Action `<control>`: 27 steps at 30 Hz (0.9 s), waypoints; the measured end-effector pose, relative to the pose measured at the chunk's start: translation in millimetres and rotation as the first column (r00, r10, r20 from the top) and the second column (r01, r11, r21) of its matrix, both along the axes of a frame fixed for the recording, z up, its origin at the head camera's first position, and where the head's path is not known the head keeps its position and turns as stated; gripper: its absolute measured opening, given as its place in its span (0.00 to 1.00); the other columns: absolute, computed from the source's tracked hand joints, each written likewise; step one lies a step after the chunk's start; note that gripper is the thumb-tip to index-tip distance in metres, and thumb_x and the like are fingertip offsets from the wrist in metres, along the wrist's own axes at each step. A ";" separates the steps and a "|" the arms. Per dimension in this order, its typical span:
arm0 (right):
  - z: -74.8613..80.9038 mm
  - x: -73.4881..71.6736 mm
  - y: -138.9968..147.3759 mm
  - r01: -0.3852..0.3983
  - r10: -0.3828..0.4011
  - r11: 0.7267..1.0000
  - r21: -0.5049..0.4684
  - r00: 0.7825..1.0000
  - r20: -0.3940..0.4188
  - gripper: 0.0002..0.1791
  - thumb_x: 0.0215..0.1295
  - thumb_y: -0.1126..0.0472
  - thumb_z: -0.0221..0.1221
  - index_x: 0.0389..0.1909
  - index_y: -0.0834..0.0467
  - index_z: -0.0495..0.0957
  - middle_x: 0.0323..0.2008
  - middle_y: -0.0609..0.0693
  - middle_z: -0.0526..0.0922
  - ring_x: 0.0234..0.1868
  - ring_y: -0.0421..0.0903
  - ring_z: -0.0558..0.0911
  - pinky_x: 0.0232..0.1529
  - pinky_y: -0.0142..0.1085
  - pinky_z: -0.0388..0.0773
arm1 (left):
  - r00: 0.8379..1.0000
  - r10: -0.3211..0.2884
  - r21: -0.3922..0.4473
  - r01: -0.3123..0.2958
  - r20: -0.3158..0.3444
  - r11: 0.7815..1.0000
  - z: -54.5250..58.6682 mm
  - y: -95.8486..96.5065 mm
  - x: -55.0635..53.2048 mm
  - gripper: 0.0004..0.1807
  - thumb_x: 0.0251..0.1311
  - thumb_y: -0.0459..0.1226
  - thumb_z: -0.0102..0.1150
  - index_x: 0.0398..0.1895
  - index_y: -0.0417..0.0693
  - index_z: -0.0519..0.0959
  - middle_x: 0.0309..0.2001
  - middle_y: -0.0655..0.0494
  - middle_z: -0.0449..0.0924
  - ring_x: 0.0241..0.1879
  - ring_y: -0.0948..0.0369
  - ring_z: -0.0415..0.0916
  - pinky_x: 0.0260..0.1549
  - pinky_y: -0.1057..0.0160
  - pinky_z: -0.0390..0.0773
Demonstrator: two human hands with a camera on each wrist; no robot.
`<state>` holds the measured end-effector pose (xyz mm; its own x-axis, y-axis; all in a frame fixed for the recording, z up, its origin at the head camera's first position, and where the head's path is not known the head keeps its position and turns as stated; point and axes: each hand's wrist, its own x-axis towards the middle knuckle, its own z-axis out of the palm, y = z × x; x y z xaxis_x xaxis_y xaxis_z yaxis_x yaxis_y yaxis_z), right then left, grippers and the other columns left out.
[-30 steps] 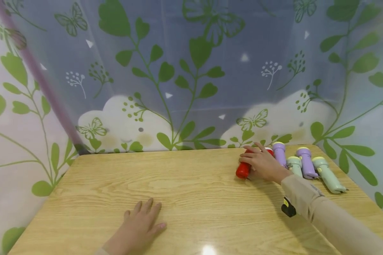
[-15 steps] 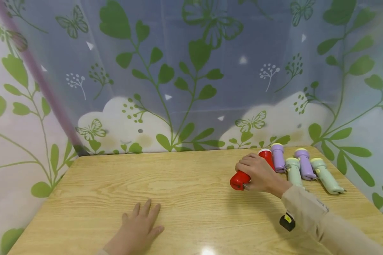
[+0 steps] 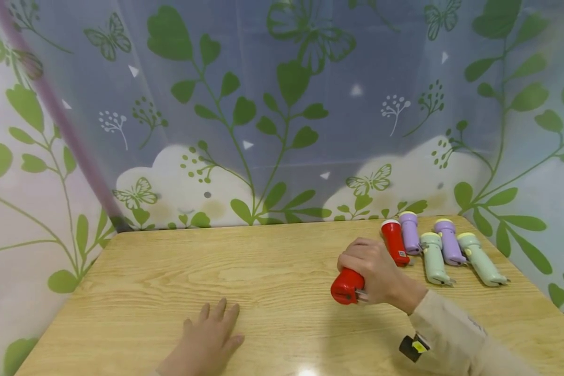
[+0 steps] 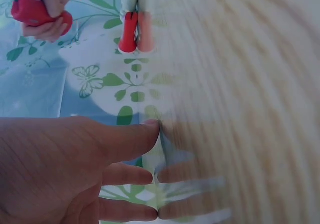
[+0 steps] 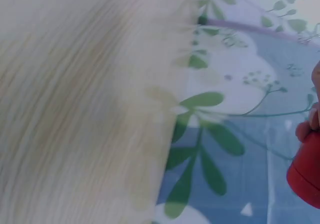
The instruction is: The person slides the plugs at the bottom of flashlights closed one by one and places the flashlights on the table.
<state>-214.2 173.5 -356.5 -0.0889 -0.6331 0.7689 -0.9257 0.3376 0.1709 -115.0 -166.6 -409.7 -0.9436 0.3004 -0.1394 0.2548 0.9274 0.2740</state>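
My right hand (image 3: 375, 269) grips a red flashlight (image 3: 347, 287) with its fingers wrapped round the body. Metal plug prongs stick out of the flashlight's tail end, which faces me. In the left wrist view this flashlight (image 4: 34, 10) is up off the tabletop; the right wrist view catches only its red end (image 5: 306, 176) at the right edge. My left hand (image 3: 206, 337) rests palm down on the table, fingers spread and holding nothing. Just beyond the right hand lies a second red flashlight (image 3: 395, 243) with a white rim.
Two purple flashlights (image 3: 410, 233) and two pale green ones (image 3: 434, 259) lie beside the second red one at the table's back right. The wooden table (image 3: 263, 271) meets a patterned fabric backdrop (image 3: 244, 120) at its far edge.
My right hand has taken hold of the red flashlight, lifted it and brought it toward me and slightly left, uncovering the second red flashlight. The left hand has stayed put.
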 end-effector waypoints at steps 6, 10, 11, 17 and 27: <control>9.7 10.3 -11.7 -0.069 0.068 0.994 -0.090 0.998 -0.007 0.05 0.42 0.56 0.50 0.22 0.51 0.71 0.17 0.40 0.73 0.19 0.37 0.74 0.25 0.35 0.75 | 1.000 -0.002 -0.013 0.002 -0.006 1.000 -0.2 0.2 1.8 0.34 0.67 0.52 0.51 0.68 0.40 0.64 0.68 0.33 0.59 0.63 0.27 0.55 0.44 0.20 0.56; 12.9 16.3 -17.6 -0.099 0.099 0.984 -0.145 0.995 -0.011 0.10 0.51 0.50 0.48 0.21 0.51 0.71 0.16 0.39 0.72 0.18 0.37 0.72 0.22 0.33 0.73 | 1.000 -0.005 -0.009 0.005 -0.008 1.000 -0.8 0.0 2.4 0.34 0.67 0.52 0.51 0.68 0.40 0.64 0.68 0.33 0.59 0.63 0.27 0.55 0.44 0.19 0.56; 13.4 17.3 -18.7 -0.106 0.105 0.982 -0.156 0.994 -0.012 0.13 0.54 0.47 0.47 0.21 0.51 0.71 0.16 0.39 0.72 0.18 0.37 0.72 0.22 0.33 0.73 | 1.000 -0.003 -0.006 0.003 -0.006 1.000 -0.8 0.0 2.4 0.34 0.67 0.52 0.51 0.68 0.40 0.64 0.68 0.33 0.59 0.63 0.26 0.55 0.44 0.19 0.56; 14.8 23.8 -24.4 -0.104 0.106 0.976 -0.191 0.994 -0.001 0.20 0.61 0.42 0.43 0.21 0.51 0.71 0.15 0.39 0.72 0.18 0.38 0.73 0.20 0.31 0.70 | 0.987 0.032 0.149 -0.008 -0.160 0.989 5.8 6.5 -1.1 0.23 0.66 0.42 0.57 0.56 0.34 0.73 0.53 0.33 0.76 0.49 0.34 0.75 0.40 0.30 0.73; 18.9 32.6 -37.5 -0.102 0.124 0.965 -0.244 0.989 0.076 0.09 0.31 0.56 0.48 0.21 0.52 0.70 0.15 0.39 0.71 0.17 0.36 0.69 0.18 0.27 0.67 | 0.887 0.174 0.537 0.095 -0.429 0.838 60.8 45.3 6.8 0.11 0.67 0.44 0.57 0.26 0.54 0.78 0.19 0.73 0.74 0.18 0.75 0.69 0.19 0.72 0.72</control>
<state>-181.5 136.0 -337.6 -0.1029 -0.4423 0.8909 -0.9679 0.2510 0.0128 -108.2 -121.3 -348.9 -0.8710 0.1601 0.4644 0.4383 0.6802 0.5876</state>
